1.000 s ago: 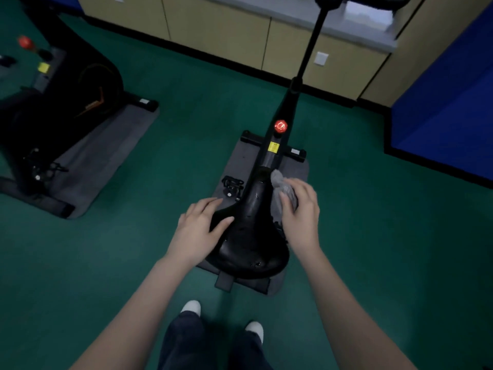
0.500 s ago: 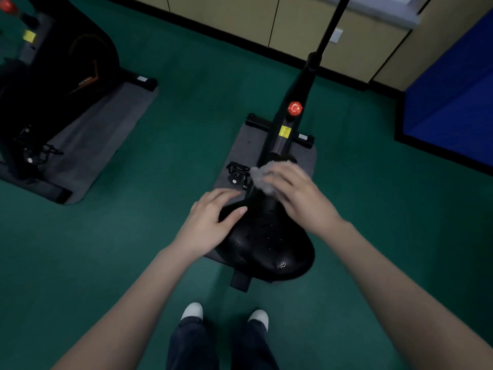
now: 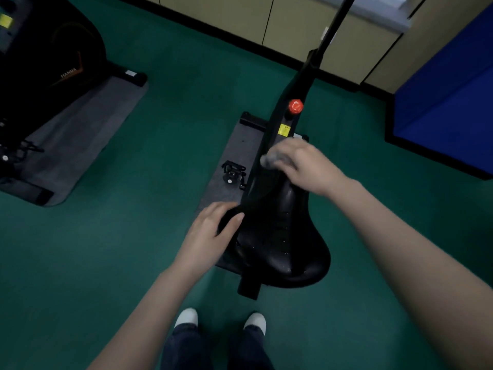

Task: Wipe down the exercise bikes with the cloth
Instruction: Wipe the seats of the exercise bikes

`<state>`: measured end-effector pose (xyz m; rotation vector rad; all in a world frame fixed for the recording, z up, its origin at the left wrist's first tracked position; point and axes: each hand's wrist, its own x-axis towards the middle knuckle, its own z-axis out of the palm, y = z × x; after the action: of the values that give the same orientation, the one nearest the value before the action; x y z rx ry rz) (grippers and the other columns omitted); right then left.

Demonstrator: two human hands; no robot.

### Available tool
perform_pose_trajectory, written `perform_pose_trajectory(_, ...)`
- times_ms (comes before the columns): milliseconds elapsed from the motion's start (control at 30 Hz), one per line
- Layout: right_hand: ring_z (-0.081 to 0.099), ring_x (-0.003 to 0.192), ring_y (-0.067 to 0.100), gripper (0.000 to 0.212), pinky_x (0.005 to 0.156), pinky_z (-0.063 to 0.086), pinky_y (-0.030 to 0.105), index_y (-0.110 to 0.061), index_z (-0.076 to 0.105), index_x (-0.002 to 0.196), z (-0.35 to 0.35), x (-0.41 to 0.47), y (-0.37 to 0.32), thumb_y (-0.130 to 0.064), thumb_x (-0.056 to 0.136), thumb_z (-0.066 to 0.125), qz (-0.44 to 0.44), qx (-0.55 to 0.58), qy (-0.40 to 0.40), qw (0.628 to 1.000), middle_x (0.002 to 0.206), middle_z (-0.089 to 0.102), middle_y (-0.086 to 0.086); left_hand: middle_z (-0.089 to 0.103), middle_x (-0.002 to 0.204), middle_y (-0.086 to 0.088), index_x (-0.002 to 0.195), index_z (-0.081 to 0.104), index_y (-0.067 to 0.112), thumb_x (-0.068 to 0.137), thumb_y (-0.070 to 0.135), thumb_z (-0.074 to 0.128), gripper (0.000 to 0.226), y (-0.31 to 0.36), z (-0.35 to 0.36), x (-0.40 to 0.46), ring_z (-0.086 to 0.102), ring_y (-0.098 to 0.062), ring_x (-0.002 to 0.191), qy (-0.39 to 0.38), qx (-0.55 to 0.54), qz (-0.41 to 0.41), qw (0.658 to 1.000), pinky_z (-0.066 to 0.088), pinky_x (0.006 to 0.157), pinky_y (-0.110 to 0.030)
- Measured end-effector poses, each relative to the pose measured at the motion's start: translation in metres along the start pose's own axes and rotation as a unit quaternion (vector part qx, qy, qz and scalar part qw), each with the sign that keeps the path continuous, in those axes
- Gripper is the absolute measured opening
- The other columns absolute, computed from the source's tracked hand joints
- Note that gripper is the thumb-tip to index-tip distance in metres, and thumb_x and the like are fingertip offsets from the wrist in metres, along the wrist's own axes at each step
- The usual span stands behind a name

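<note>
Green flooring [image 3: 133, 249] filled the head view, bounded at the top by a row of beige cabinets [image 3: 266, 20] and at the right by a blue panel [image 3: 453, 97]. At centre stood a black exercise bike [image 3: 288, 108] on a grey mat [image 3: 234, 158], its red knob [image 3: 295, 106] and a yellow sticker [image 3: 283, 130] showing on the frame, with a pedal [image 3: 233, 172] out to the left. Its black saddle [image 3: 282, 247] sat in the foreground. The left hand [image 3: 210, 236] rested on the saddle's left edge, fingers fairly straight and the thumb laid on top, gripping nothing. The right hand [image 3: 306, 166], blurred, was at the saddle's narrow front end, its fingers curled round a bunched grey cloth [image 3: 272, 158] that it pressed against the bike. A second bike [image 3: 45, 57] stood at the upper left on its own grey mat [image 3: 80, 134], well apart from the first. White shoe tips [image 3: 188, 317] and dark trouser legs showed at the bottom edge.
</note>
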<state>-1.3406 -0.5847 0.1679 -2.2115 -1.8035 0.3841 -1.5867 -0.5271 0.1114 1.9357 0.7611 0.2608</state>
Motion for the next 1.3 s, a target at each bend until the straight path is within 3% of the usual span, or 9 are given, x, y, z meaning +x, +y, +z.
perform_pose_trajectory(100,0.055,0.102,0.02,0.019,0.08,0.041,0.015,-0.016,0.061,0.112,0.007,-0.011,-0.003,-0.015,0.096,0.051,0.222,0.198,0.196,0.934,0.114,0.061,0.006,0.057,0.118,0.014,0.122,0.06,0.024,0.092,0.054,0.045,0.044,-0.002,0.004,-0.001,0.05,-0.006,0.116,0.015,-0.003,0.008,1.0,0.038,0.102,-0.028)
perform_pose_trajectory(233,0.057,0.088,0.023,0.027,0.057,0.041,0.007,-0.012,0.055,0.123,0.03,-0.046,-0.029,-0.01,0.098,0.045,0.32,0.31,0.322,0.835,0.112,0.06,0.014,0.057,0.113,0.017,0.116,0.061,0.026,0.088,0.055,0.039,0.046,-0.005,0.012,-0.002,0.052,-0.003,0.113,0.045,-0.037,0.018,0.998,0.04,0.099,-0.027)
perform_pose_trajectory(467,0.046,0.096,0.014,0.029,0.077,0.029,0.016,-0.006,0.052,0.125,0.048,-0.104,-0.054,-0.018,0.099,0.047,0.323,0.181,0.217,0.903,0.108,0.053,0.004,0.061,0.112,0.013,0.113,0.064,0.023,0.089,0.048,0.045,0.039,-0.01,0.017,0.0,0.055,-0.004,0.11,0.063,-0.12,0.02,0.991,0.042,0.097,-0.026)
perform_pose_trajectory(600,0.061,0.096,0.017,0.015,0.088,0.045,0.028,-0.025,0.06,0.101,0.044,-0.11,-0.019,-0.023,0.093,0.048,0.338,0.344,0.125,0.867,0.096,0.067,-0.004,0.062,0.111,0.009,0.111,0.064,0.02,0.089,0.044,0.047,0.037,-0.011,0.022,-0.001,0.056,-0.003,0.109,0.066,-0.163,0.02,0.984,0.04,0.096,-0.019)
perform_pose_trajectory(867,0.05,0.124,0.004,0.029,0.105,0.034,0.019,-0.025,0.061,0.117,0.071,-0.171,-0.05,-0.014,0.092,0.052,0.237,0.345,0.258,0.871,0.125,0.059,-0.004,0.063,0.11,0.007,0.108,0.065,0.024,0.088,0.044,0.047,0.033,-0.013,0.029,-0.001,0.057,-0.006,0.108,0.087,-0.206,0.013,0.975,0.042,0.094,-0.021)
perform_pose_trajectory(1033,0.062,0.106,0.019,0.021,0.093,0.048,0.032,-0.01,0.064,0.111,0.087,-0.156,-0.049,-0.009,0.098,0.048,0.337,0.597,0.352,0.638,0.11,0.068,0.005,0.063,0.112,0.001,0.109,0.065,0.022,0.088,0.045,0.047,0.035,-0.015,0.03,0.0,0.057,-0.011,0.109,0.083,-0.223,0.013,0.971,0.043,0.096,-0.028)
perform_pose_trajectory(1100,0.061,0.104,0.019,0.02,0.096,0.045,0.037,-0.007,0.062,0.113,0.096,-0.161,-0.06,-0.01,0.098,0.049,0.369,0.576,0.41,0.603,0.108,0.066,0.006,0.063,0.113,-0.001,0.109,0.065,0.022,0.088,0.045,0.047,0.035,-0.016,0.031,0.0,0.057,-0.012,0.109,0.083,-0.231,0.011,0.969,0.044,0.096,-0.03)
perform_pose_trajectory(1200,0.056,0.117,0.02,0.028,0.105,0.041,0.039,-0.012,0.059,0.119,0.112,-0.169,-0.094,-0.021,0.094,0.051,0.363,0.461,0.481,0.652,0.122,0.06,0.008,0.063,0.113,-0.002,0.109,0.065,0.022,0.089,0.044,0.048,0.035,-0.017,0.033,-0.001,0.057,-0.012,0.109,0.087,-0.237,0.01,0.968,0.044,0.098,-0.034)
perform_pose_trajectory(1300,0.044,0.129,0.008,0.031,0.106,0.034,0.018,-0.028,0.054,0.122,0.118,-0.168,-0.116,-0.022,0.093,0.048,0.326,0.323,0.504,0.731,0.134,0.049,-0.002,0.062,0.114,-0.003,0.11,0.065,0.02,0.088,0.044,0.048,0.036,-0.017,0.033,0.0,0.057,-0.013,0.109,0.085,-0.242,0.011,0.967,0.044,0.098,-0.035)
